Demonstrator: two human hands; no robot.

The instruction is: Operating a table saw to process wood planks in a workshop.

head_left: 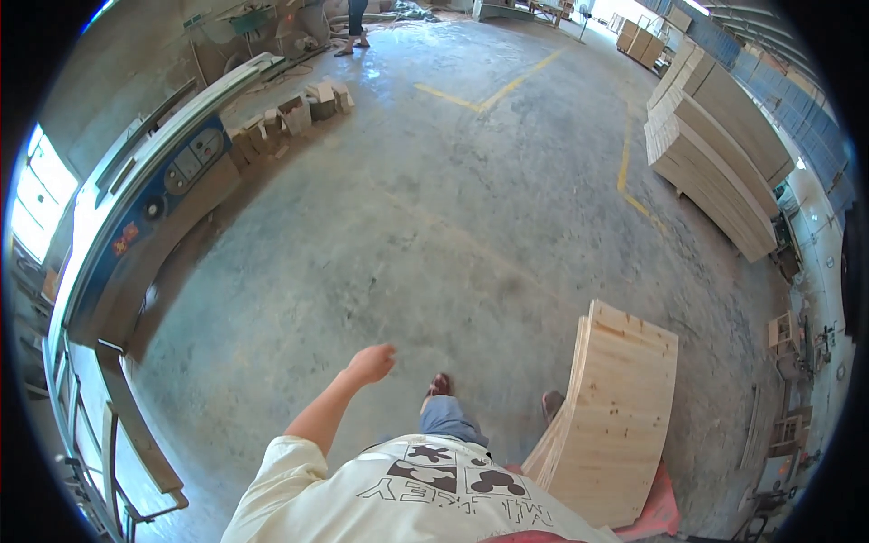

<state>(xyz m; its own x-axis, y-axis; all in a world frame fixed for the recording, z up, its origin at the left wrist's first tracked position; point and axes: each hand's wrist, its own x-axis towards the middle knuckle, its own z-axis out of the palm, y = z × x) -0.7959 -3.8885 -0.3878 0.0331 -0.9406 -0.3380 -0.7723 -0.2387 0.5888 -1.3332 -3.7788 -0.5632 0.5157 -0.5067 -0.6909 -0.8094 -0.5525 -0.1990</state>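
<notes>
Currently, left hand (371,363) hangs over bare floor (407,226), fingers curled together, holding nothing. Board stack (611,425) stands at right. Right hand not visible.

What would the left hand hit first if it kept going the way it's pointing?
Probably nothing close: the left hand is loosely closed, holds nothing, and points up-right over bare concrete floor. No object shows in that line; depth is unclear.
</notes>
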